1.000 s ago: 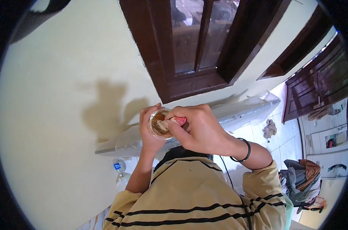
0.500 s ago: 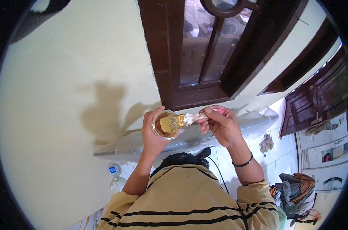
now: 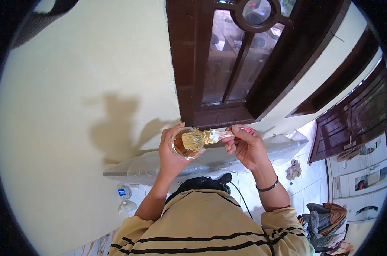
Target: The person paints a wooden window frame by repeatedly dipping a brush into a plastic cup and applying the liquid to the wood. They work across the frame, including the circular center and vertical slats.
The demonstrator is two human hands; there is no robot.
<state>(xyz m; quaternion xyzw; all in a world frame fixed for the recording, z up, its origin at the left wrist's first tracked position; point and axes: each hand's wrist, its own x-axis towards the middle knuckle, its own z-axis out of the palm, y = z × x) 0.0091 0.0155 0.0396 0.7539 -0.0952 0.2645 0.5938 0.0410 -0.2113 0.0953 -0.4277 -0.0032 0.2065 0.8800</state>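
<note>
My left hand (image 3: 170,151) is wrapped round a small clear plastic cup (image 3: 174,147) with brown liquid inside. Between the fingers of my right hand (image 3: 246,145) is the pale, paint-smeared handle of a paintbrush (image 3: 209,136). Its light bristles lie over the mouth of the cup, overlapping the rim on the right side. Both hands are held out in front of my chest, just below the lower edge of a dark brown window frame (image 3: 187,85).
A long plastic-wrapped item (image 3: 133,165) runs along the foot of the cream wall (image 3: 74,141). On the floor are a water bottle (image 3: 124,191) and a crumpled rag (image 3: 293,169). Piled clothes (image 3: 325,224) lie at lower right, near a dark door (image 3: 342,119).
The brush has shifted slightly right and turned a little, its bristles still over the cup. My view has tilted up, so the window sits lower in it.
</note>
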